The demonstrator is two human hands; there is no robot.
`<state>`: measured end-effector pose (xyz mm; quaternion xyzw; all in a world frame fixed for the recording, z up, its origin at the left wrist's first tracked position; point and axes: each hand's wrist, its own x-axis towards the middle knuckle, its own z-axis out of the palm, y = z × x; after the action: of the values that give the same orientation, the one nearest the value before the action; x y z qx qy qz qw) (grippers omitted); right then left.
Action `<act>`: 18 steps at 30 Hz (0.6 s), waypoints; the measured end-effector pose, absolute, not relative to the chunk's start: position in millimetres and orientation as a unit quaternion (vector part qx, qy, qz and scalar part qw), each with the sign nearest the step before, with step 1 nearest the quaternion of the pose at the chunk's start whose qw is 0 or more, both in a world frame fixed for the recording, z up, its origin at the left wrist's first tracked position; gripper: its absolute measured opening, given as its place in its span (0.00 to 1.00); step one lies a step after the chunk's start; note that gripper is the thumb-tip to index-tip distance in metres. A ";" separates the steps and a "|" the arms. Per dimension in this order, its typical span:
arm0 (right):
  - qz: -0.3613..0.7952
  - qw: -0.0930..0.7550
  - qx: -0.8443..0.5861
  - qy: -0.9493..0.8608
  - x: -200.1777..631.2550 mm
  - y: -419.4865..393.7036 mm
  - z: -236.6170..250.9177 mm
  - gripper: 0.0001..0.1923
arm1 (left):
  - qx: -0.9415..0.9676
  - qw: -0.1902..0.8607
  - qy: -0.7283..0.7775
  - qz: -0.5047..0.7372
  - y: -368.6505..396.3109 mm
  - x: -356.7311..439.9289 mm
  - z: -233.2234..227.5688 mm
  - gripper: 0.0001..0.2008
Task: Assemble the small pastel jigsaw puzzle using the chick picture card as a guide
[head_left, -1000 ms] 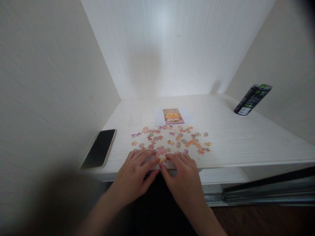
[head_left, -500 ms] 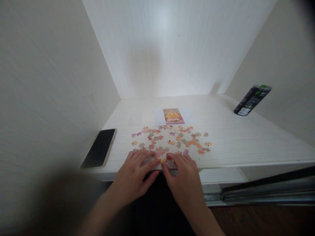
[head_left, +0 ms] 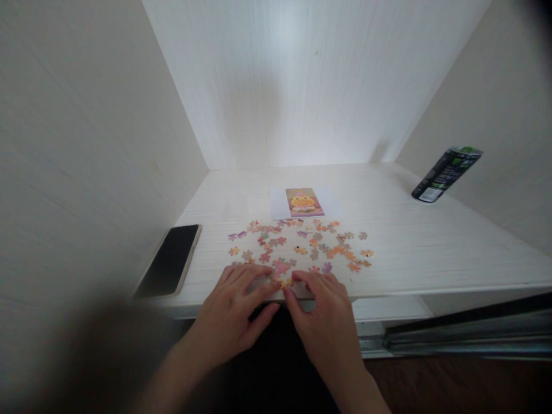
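At the front edge of the white surface, a small joined patch of puzzle pieces (head_left: 282, 268), pink above and yellow below, lies between my hands. My left hand (head_left: 235, 302) rests at its left side, fingers stretched out with the tips touching the pieces and the thumb apart below the edge. From the right, my right hand (head_left: 323, 302) pinches a yellow puzzle piece (head_left: 286, 282) at the patch's lower edge between thumb and index finger. Fingertips partly cover this piece. Loose puzzle pieces (head_left: 340, 251) in orange, pink, purple and grey are scattered just beyond both hands.
Behind the pieces lies a picture card (head_left: 304, 202) of a yellow figure with a pink hat, on white paper. A phone (head_left: 170, 261) lies at the left. A dark drink can (head_left: 446, 174) stands at the right. Walls enclose the white surface (head_left: 409, 247) at the back and sides.
The view has shifted very slightly. Both hands keep nearly the same place around the joined pieces, and the loose pieces lie as before.
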<state>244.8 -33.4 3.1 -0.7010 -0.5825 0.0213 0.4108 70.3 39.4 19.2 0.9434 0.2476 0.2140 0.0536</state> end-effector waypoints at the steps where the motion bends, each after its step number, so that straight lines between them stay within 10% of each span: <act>1: 0.020 0.411 -0.701 -0.582 244.5 -33.5 2.9 0.09 | 0.943 0.057 0.248 0.215 39.5 70.5 19.4 0.17; 18: 0.029 0.421 -0.699 -0.577 243.6 -34.1 1.6 0.09 | 0.941 0.068 0.253 0.213 40.4 70.3 19.4 0.15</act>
<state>243.6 -34.1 1.6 -0.6995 -0.5771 0.0286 0.4206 70.3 40.4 19.4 0.9414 0.2529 0.2126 0.0681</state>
